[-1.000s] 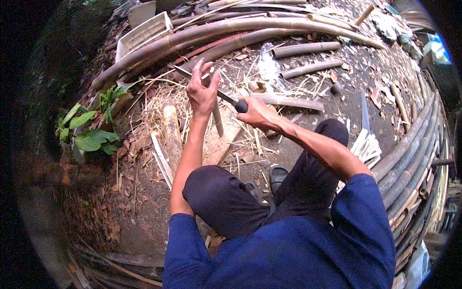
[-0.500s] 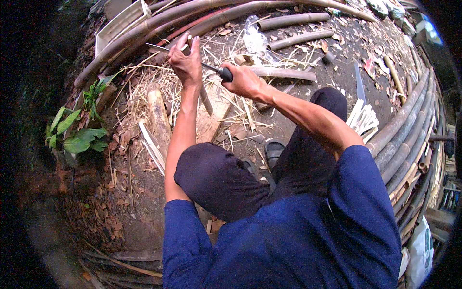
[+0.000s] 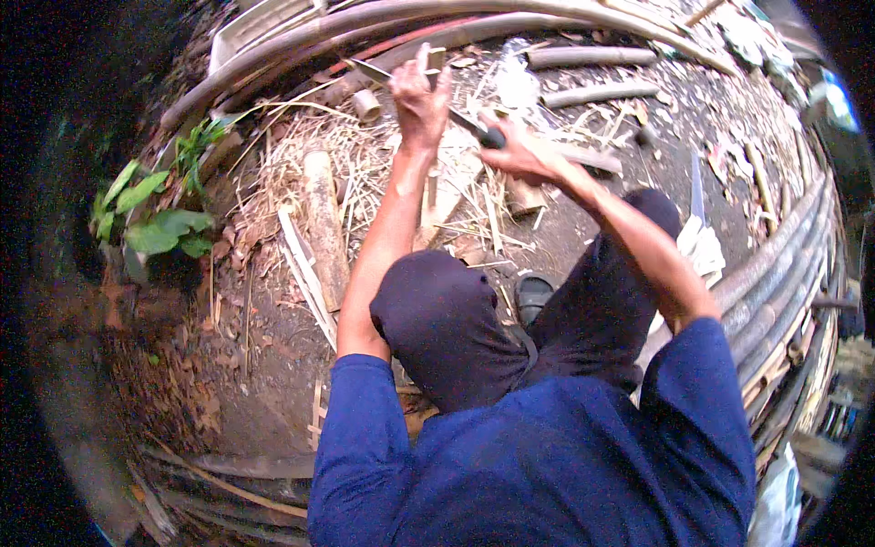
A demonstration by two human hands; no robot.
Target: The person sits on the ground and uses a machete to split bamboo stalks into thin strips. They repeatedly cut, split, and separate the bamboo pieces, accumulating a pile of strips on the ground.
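My left hand [image 3: 421, 108] is closed round an upright bamboo strip [image 3: 436, 60], whose top shows above the fingers. My right hand [image 3: 521, 153] grips the dark handle of a knife [image 3: 491, 138]. Its blade slants up and left past my left hand, with the pointed tip showing beyond the knuckles. Part of the blade is hidden at my left hand, so I cannot tell exactly where it meets the strip. Below the hands lies a flat piece of wood [image 3: 447, 199] among pale shavings [image 3: 283, 150].
A bamboo log [image 3: 321, 196] and split strips [image 3: 305, 273] lie left of my legs. Long poles [image 3: 301, 46] curve across the far side; more poles [image 3: 770, 260] are stacked at right. A saw blade [image 3: 697, 187] stands by my right knee. Leafy plants [image 3: 164, 228] grow at left.
In the picture, both hands, the knife and the bamboo strip sit farther right. The surroundings have shifted right as well, so the view itself has turned. Both grips look the same.
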